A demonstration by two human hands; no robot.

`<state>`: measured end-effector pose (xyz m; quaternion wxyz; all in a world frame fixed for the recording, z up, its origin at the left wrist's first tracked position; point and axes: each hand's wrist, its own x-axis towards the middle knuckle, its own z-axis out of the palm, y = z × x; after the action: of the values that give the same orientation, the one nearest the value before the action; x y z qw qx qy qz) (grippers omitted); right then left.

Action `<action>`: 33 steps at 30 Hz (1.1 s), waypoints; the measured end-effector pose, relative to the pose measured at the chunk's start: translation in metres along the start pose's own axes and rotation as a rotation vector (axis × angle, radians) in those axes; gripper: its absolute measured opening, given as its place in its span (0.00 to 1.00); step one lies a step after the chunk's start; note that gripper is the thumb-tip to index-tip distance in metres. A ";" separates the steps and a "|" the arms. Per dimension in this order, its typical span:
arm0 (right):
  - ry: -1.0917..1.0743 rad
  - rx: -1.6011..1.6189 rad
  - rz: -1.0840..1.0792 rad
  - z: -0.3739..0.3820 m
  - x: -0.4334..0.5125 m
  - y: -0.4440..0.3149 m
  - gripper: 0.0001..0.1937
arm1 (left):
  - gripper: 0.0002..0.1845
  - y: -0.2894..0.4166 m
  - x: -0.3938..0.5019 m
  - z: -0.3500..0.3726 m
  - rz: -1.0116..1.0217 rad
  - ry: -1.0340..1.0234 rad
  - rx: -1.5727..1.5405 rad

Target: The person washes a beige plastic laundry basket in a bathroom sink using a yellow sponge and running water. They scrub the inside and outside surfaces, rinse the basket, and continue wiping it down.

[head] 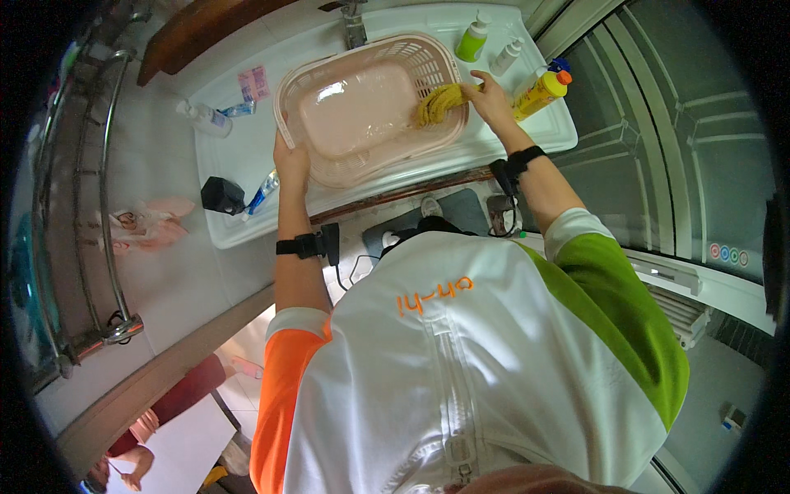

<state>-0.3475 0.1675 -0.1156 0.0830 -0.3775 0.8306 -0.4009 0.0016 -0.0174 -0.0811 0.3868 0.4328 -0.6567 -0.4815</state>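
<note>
A pale pink plastic basket [355, 111] with slotted sides rests over the white washbasin [237, 163], its solid bottom shiny and wet-looking. My left hand [292, 163] grips its left rim, thumb on the near side and fingers partly hidden by the wall. In my right hand [490, 102] is one end of a bunched yellow cloth [441, 105]. The rest of that cloth hangs over the right rim and lies against the basket's inner wall. Just right of this hand stands a yellow bottle with an orange cap [542, 96].
A faucet [354, 28] rises behind the basket. Green [472, 43] and white [507, 57] pump bottles stand at back right. Leftward are another pump bottle [207, 118], a blue-and-white tube [264, 191], a black box [223, 196] and a metal rack [108, 185]. Another person [133, 457] is at lower left.
</note>
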 end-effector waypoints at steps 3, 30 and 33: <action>-0.051 -0.068 0.022 0.011 0.006 -0.008 0.29 | 0.32 -0.004 -0.002 0.000 0.016 0.012 -0.030; -0.442 0.889 -0.131 0.025 -0.063 -0.182 0.26 | 0.18 0.078 -0.013 0.059 -0.295 -0.422 -0.533; -0.462 0.843 -0.178 0.017 -0.042 -0.198 0.23 | 0.18 0.072 -0.015 0.053 -0.278 -0.344 -0.603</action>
<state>-0.1998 0.1084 0.0099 0.3762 -0.4596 0.5202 -0.6137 -0.0564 0.0238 -0.0249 0.3117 0.2973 -0.4756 -0.7670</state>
